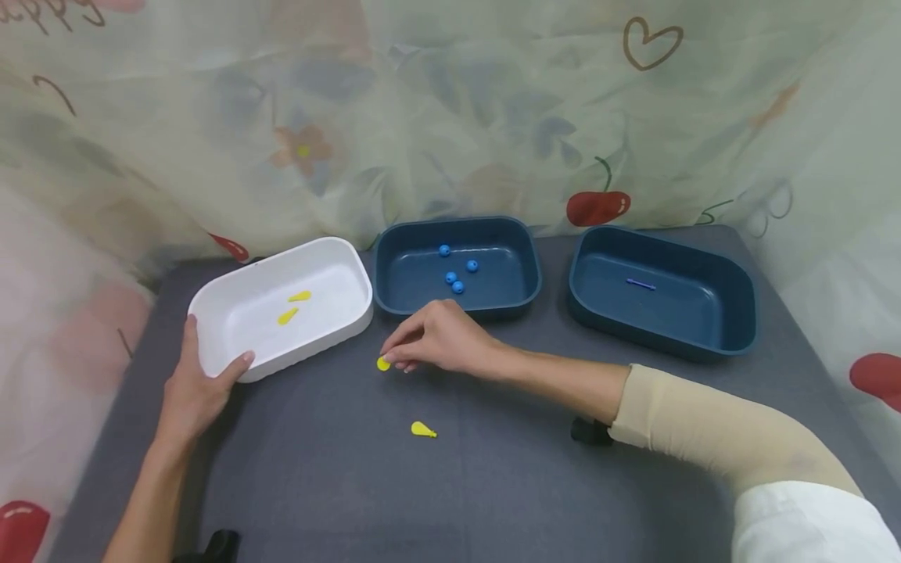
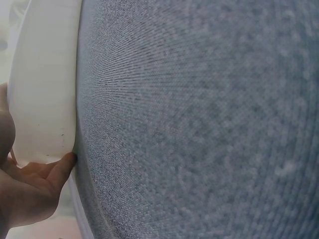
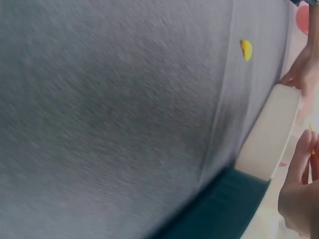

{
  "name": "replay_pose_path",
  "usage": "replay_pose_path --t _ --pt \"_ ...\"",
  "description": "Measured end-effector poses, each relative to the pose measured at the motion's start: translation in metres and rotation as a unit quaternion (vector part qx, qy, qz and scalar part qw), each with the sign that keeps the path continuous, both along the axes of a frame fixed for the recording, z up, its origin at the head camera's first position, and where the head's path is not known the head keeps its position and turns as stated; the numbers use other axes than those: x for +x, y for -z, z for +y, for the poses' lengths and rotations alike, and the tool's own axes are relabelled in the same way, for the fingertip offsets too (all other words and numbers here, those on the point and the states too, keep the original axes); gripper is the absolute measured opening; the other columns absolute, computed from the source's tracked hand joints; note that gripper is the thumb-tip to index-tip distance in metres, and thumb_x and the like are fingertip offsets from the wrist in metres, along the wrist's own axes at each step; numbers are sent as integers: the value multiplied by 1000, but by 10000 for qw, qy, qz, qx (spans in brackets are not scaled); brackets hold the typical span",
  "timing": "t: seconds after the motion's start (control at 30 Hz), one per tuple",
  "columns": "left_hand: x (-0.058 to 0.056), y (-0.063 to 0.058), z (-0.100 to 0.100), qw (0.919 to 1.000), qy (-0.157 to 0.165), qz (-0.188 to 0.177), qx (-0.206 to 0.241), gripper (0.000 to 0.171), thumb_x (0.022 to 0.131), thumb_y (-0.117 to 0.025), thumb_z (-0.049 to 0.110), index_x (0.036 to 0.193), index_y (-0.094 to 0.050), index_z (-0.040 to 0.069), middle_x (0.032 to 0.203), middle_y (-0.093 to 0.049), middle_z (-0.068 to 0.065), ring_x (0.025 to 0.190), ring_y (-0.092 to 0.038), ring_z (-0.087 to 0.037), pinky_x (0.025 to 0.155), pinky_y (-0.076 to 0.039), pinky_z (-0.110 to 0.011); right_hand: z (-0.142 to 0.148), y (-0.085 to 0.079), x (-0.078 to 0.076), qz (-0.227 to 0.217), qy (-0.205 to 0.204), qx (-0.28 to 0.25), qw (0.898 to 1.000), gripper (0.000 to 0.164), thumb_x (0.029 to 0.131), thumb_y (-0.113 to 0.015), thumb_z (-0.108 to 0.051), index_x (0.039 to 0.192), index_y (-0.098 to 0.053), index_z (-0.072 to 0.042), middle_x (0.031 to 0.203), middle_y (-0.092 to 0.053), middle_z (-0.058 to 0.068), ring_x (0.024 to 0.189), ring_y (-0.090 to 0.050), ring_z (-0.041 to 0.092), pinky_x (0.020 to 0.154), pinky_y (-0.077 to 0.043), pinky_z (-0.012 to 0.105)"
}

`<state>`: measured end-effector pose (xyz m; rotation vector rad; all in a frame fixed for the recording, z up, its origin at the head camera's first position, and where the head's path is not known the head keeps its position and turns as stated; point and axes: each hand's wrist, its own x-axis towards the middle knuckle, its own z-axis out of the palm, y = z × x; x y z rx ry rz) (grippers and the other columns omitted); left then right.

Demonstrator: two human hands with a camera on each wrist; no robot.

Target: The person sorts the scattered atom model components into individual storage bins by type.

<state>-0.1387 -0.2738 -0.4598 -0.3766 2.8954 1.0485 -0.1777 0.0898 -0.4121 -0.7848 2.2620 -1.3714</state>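
My left hand (image 1: 197, 391) grips the near left corner of a white tray (image 1: 281, 356), thumb at the front rim and fingers along the left end. Two small yellow teardrop-shaped pieces (image 1: 299, 296) lie inside it. Between thumb and fingertips, my right hand (image 1: 446, 336) pinches another yellow piece (image 1: 383, 363), above the cloth just right of the tray; the fingers hide part of it. A further yellow teardrop-shaped piece (image 1: 422, 429) lies on the grey cloth, nearer to me. In the left wrist view, the left hand (image 2: 35, 184) holds the tray's end wall (image 2: 47, 84).
A dark blue tray (image 1: 457, 308) with several blue beads (image 1: 472, 266) stands at the back middle. To the right, a second blue tray (image 1: 662, 340) holds a thin purple stick (image 1: 640, 284). A patterned curtain (image 1: 450, 117) hangs behind the grey-covered table (image 1: 338, 485).
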Motion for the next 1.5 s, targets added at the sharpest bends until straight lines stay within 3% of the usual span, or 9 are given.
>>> replay_pose_path --t 0.23,0.37,0.63,0.9,1.13,1.3,1.5 --pt "-1 -2 2 10000 27 64 11 103 95 -63 45 158 13 17 159 -9 -31 137 -22 -61 109 -19 -68 -11 -15 -8 406 210 367 9983 14 87 -79 -24 100 -81 -19 70 -70 -13 65 -64 18 48 -37 26" --pt "-2 -2 3 10000 35 78 -17 104 95 -64 44 158 13 15 158 -10 -32 136 -23 -61 108 -20 -68 -20 -20 -16 501 329 541 9967 16 87 -79 -21 102 -81 -16 72 -71 -13 65 -66 9 52 -45 24" --pt "-2 -2 4 10000 -37 -39 -39 105 94 -65 45 158 13 16 159 -9 -31 136 -21 -62 108 -19 -69 -39 -28 -43 528 466 425 9966 16 88 -77 -15 103 -80 -11 76 -73 -8 67 -69 6 62 -52 22" --pt "-1 -2 2 10000 -42 -33 -37 105 94 -64 47 158 13 17 158 -11 -32 135 -23 -62 107 -20 -69 -52 -27 -62 586 587 276 9962 12 87 -78 -14 97 -80 -10 73 -72 -9 65 -69 5 64 -57 24" --pt "0 -3 2 10000 -45 -49 -60 105 94 -65 46 158 13 17 158 -11 -32 135 -23 -62 106 -21 -69 -71 -25 -75 559 644 579 9947 12 88 -77 -16 98 -80 -11 73 -72 -8 65 -68 3 64 -53 18" --pt "0 -2 1 9999 -38 -2 -93 105 94 -65 46 159 12 16 158 -12 -32 134 -24 -63 106 -22 -69 -87 -20 -81 570 616 665 9942 14 88 -76 -16 100 -80 -10 72 -72 -9 64 -67 1 65 -52 17" --pt "0 0 1 9999 -50 53 -104 104 94 -65 45 159 12 17 158 -12 -31 135 -24 -62 108 -22 -67 -105 -10 -84 579 572 404 9959 9 86 -77 -11 95 -79 -8 69 -71 -8 62 -68 0 63 -53 16"
